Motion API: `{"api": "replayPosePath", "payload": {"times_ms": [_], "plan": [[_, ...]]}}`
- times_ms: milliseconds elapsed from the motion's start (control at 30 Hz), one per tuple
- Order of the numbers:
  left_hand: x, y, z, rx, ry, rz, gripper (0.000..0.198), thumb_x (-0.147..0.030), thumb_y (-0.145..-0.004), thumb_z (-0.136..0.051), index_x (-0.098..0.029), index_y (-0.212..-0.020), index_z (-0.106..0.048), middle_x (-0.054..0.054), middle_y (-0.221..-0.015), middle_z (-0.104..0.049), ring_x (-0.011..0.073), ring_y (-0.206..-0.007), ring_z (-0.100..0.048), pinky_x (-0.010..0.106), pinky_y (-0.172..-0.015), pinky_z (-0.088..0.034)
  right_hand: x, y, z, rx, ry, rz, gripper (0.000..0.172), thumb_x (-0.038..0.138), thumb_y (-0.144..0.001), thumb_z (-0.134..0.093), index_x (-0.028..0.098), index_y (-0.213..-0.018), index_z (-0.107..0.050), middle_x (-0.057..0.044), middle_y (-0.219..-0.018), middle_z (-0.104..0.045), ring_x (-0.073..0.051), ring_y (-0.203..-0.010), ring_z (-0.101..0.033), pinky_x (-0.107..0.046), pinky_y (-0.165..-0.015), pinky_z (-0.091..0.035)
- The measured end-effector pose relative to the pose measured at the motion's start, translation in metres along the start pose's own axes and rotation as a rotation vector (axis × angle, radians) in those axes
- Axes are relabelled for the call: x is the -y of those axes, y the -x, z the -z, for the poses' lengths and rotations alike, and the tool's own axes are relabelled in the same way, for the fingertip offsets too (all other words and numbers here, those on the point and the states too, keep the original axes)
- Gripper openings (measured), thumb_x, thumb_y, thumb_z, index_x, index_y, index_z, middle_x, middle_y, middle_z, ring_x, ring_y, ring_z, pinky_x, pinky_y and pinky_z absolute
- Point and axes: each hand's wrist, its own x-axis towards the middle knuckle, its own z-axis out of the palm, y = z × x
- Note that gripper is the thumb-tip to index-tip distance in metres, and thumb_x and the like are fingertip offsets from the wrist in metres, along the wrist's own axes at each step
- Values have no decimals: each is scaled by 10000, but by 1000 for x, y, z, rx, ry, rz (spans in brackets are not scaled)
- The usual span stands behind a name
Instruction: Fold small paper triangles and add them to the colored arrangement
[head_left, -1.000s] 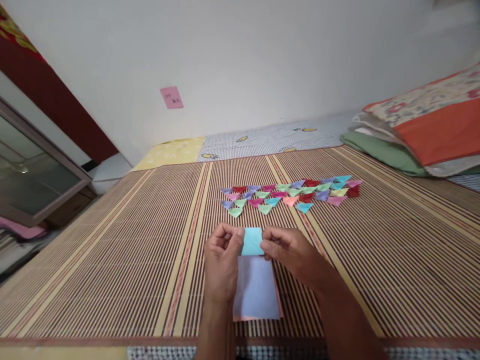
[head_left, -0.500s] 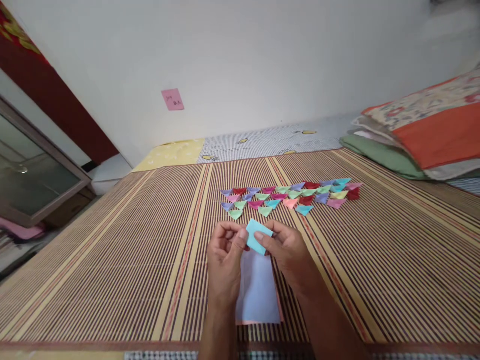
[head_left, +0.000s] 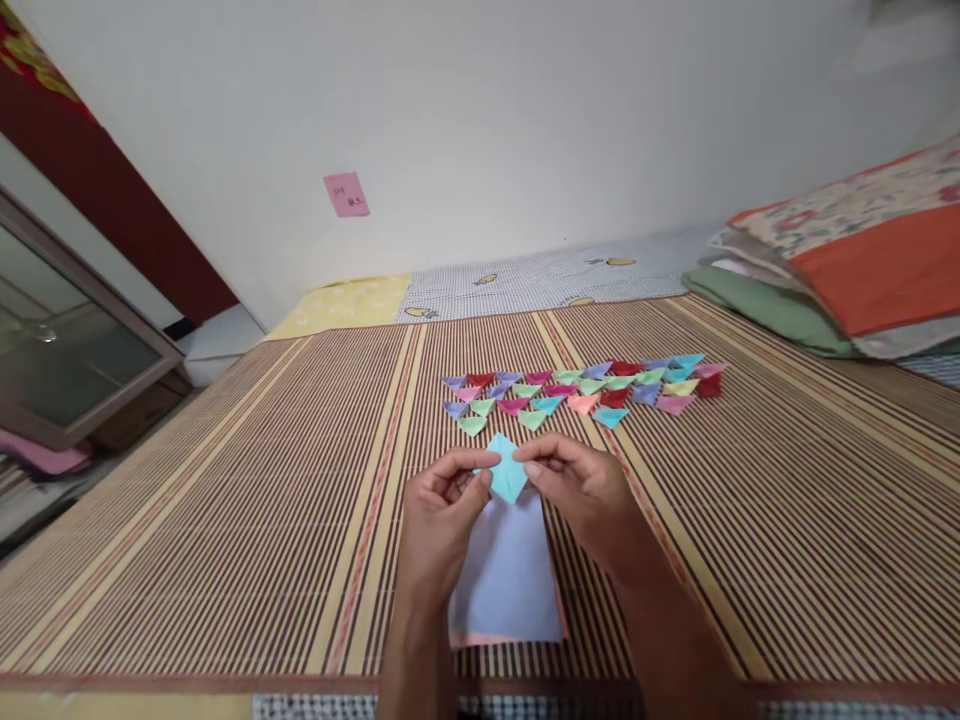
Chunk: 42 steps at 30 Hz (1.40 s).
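A small folded square of light-blue paper [head_left: 508, 475] is held up with one corner pointing toward me; a crease line runs down it. My left hand [head_left: 448, 500] pinches its left corner between thumb and fingers. On the opposite corner, the thumb and fingertips of my right hand [head_left: 581, 490] are closed. Beneath my hands lies a stack of paper sheets [head_left: 510, 580], lavender on top with a pink edge showing below. Beyond my hands, several small folded paper pieces [head_left: 532, 420] in many colours sit in rows.
A striped bamboo mat [head_left: 225, 500] covers the surface. Folded bedding [head_left: 877, 260] is piled at the far right. A pink note [head_left: 346, 194] is stuck to the white wall [head_left: 525, 120]. At the left stands a glass-panelled cabinet [head_left: 67, 330].
The light-blue paper has turned so that a corner points up and its creased side shows. My right thumb has shifted off its middle to the right corner.
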Motion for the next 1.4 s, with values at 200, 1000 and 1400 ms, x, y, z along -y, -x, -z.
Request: {"api": "replayPosePath", "payload": {"times_ms": [200, 1000, 1400], "plan": [[-1, 1, 11, 168, -9, -14, 200, -224, -783, -796, -190, -980, -808, 71, -939, -685, 137, -754, -591, 222, -668, -487, 8, 3, 13, 82, -88, -47, 216, 241, -792, -736, 207, -1005, -753, -54, -908, -763, -185, -849, -727, -311, -750, -600], [-6, 2, 7, 224, -54, -163, 81, -212, -863, -743, -214, -902, -813, 76, -943, -690, 183, -887, -641, 265, -752, -514, 16, 3, 12, 104, 173, 222, 97, 242, -940, -655, 230, -952, -750, -41, -945, -695, -194, -910, -664, -324, -785, -528], [-9, 5, -5, 171, -80, -152, 147, -261, -874, -733, -172, -762, -770, 50, -800, -689, 155, -760, -624, 241, -683, -498, 14, 4, -2, 48, 157, 211, 57, 248, -924, -697, 232, -885, -735, 3, -854, -674, -159, -829, -632, -291, -755, -485]]}}
